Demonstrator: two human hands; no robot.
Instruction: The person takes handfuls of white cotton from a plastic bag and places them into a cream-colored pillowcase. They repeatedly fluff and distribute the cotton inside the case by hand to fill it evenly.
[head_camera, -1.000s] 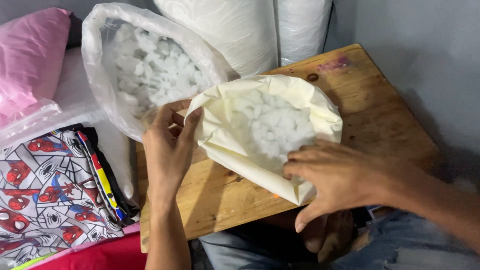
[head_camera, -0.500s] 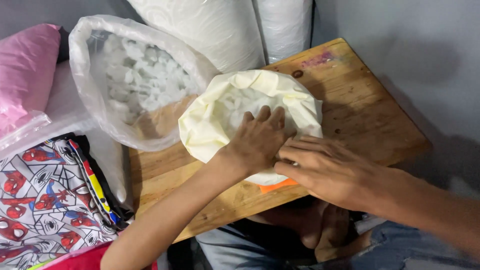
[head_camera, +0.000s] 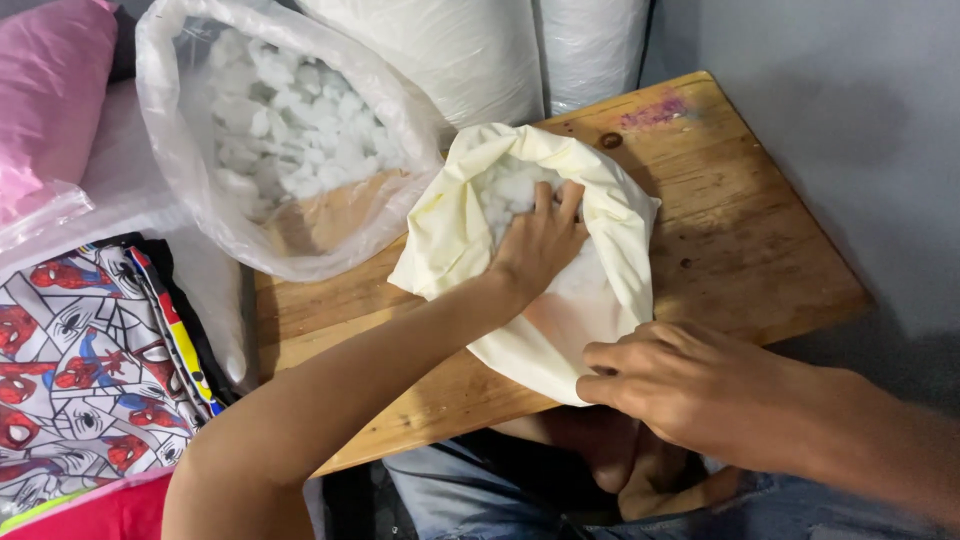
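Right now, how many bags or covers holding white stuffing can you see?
2: a clear plastic bag at the table's back left, and a cream fabric cover mid-table, with the left hand inside.

Two hands show: the left hand (head_camera: 540, 245) and the right hand (head_camera: 680, 385). There is one cream fabric cover (head_camera: 450, 240) on the one wooden counter (head_camera: 740, 230). One clear plastic bag (head_camera: 170, 160) of white stuffing clumps sits at the far left of the counter; the clumps are too many to count. Two large white sacks (head_camera: 450, 50) stand at the far side. At the left lie one pink packaged item (head_camera: 50, 90) and one cartoon-print fabric (head_camera: 80, 360); one red piece (head_camera: 110, 510) shows at the near left corner.
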